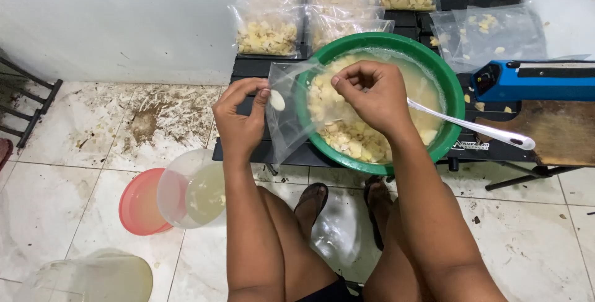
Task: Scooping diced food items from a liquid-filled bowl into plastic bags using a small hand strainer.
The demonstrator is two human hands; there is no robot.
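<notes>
Your left hand [240, 116] and right hand [372, 94] each pinch an upper edge of a clear plastic bag [288, 113], fingers closed on the film, holding it open between them. One pale slice [277, 100] sits inside, beside your left fingertips. Under your right hand is the green basin [449, 85] of cut pieces in cloudy water, a white spoon [477, 128] resting in it.

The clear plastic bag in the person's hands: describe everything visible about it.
The clear plastic bag is thin, see-through film, rectangular and slightly crumpled. The left hand pinches its left top edge and the right hand its right top corner, holding it open and hanging before the near rim of the green basin. One pale round piece shows inside near the top; otherwise it looks nearly empty.
</notes>
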